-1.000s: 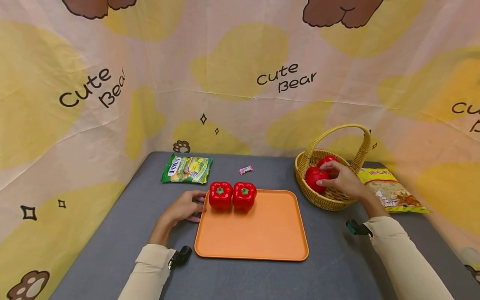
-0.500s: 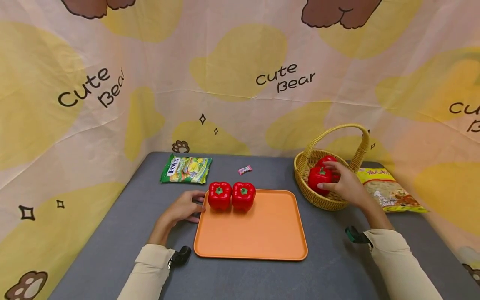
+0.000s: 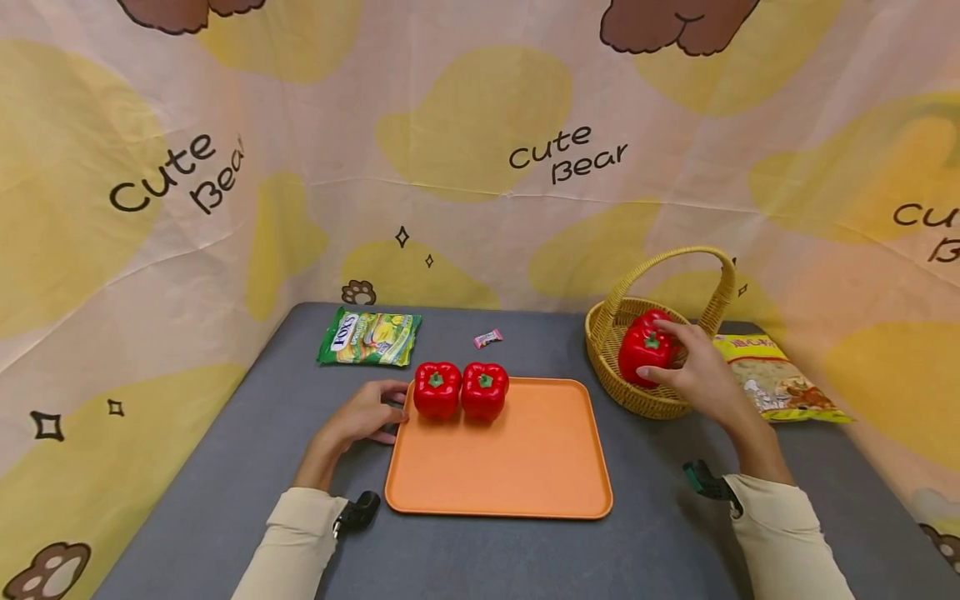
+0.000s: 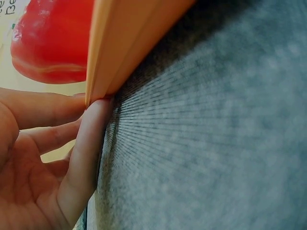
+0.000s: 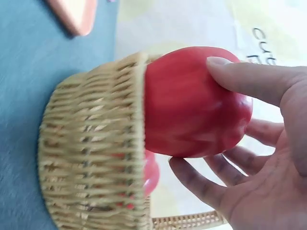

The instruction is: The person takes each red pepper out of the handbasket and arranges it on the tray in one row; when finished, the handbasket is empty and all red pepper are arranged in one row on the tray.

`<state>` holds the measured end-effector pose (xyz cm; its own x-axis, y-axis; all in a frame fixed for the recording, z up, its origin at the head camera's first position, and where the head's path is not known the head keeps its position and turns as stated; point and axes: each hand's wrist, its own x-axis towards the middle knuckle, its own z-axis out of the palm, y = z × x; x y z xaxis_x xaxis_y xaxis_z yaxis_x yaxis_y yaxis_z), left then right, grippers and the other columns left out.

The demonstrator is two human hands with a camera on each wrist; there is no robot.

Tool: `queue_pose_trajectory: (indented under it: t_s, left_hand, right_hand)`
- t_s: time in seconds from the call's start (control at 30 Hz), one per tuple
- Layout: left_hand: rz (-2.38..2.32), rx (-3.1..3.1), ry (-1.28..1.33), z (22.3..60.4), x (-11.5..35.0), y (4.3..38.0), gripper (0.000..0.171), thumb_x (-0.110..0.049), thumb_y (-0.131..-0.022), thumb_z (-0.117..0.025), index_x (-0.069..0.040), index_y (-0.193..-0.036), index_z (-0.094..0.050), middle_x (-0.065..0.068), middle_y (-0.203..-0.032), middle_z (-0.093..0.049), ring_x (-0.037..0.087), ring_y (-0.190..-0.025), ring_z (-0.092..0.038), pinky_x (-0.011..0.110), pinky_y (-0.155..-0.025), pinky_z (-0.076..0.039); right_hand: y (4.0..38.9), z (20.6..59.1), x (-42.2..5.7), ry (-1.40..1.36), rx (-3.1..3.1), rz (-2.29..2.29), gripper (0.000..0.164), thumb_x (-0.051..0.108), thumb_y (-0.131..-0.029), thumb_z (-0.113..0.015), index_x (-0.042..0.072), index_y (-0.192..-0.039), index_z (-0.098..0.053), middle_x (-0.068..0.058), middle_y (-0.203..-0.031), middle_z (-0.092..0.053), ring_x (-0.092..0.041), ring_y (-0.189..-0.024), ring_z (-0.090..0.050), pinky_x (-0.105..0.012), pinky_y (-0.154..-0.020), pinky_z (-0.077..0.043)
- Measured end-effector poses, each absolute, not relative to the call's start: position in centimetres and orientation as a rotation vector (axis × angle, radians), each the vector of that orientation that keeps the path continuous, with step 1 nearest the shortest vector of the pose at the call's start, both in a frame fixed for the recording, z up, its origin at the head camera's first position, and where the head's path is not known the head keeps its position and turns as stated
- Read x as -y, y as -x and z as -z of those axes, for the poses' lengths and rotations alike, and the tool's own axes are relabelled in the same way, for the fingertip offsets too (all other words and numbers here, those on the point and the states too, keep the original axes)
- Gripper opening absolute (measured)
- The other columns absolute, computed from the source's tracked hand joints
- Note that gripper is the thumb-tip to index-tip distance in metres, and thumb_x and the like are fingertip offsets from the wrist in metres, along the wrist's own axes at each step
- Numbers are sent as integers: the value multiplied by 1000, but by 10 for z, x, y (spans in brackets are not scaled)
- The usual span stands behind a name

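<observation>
My right hand (image 3: 701,371) grips a glossy red bell pepper (image 3: 643,350) at the wicker basket (image 3: 652,406). In the right wrist view this bell pepper (image 5: 192,105) stands mostly above the rim, with the thumb on one side and fingers on the other. Another red bell pepper (image 5: 151,172) lies deeper in the basket, partly hidden. At the orange tray's left edge, my left hand (image 3: 365,410) holds the rim between thumb and fingers. Two red bell peppers (image 3: 437,392) (image 3: 484,392) sit side by side at the back left of the orange tray (image 3: 502,475).
A green candy bag (image 3: 371,337) lies at the back left of the grey table (image 3: 517,554). Behind the tray is a small pink wrapped candy (image 3: 487,337). A yellow food packet (image 3: 783,379) lies right of the basket, whose tall handle (image 3: 675,254) arches over it.
The right hand has shifted slightly right with the bell pepper, whose green stem now shows on top. My left hand keeps its place at the tray.
</observation>
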<state>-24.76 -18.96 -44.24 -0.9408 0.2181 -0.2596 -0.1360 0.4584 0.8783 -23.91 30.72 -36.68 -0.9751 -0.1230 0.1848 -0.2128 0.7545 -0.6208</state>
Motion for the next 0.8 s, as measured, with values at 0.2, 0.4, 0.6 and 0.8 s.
queue_pose_trajectory:
  t_s: [0.2,0.4,0.6,0.8]
  left_hand:
    - [-1468,-2384,-68,441,190,248,61,-6,-96,-66,6,-153,-48,23,-137,-59,25,-102,-69,41,-70,-67]
    - [-1468,-2383,-45,442,190,249,59,-6,-96,-66,4,-152,-50,21,-136,-59,24,-100,-69,39,-71,-67]
    - [-1459,-2389,-41,443,190,249,59,-5,-96,-65,4,-152,-50,21,-136,-59,23,-100,-69,39,-71,-67]
    - [-1459,-2390,-24,442,189,249,58,-6,-96,-65,3,-152,-51,20,-135,-58,24,-100,-68,39,-71,-67]
  right_hand:
    - [231,356,-293,-274,2805,-1021,85,26,-92,-83,-1,-160,-40,-32,-148,-40,-52,-128,-48,-68,-101,-52]
    - [228,353,-284,-307,2756,-1068,80,20,-90,-83,0,-157,-44,-29,-144,-44,-51,-131,-47,-71,-105,-50]
    - [229,355,-271,-331,2717,-1154,80,18,-89,-83,2,-157,-44,-28,-145,-44,-49,-135,-45,-70,-110,-47]
    - [231,357,-257,-383,2666,-1259,82,16,-87,-85,4,-156,-42,-23,-148,-47,-45,-132,-52,-64,-108,-52]
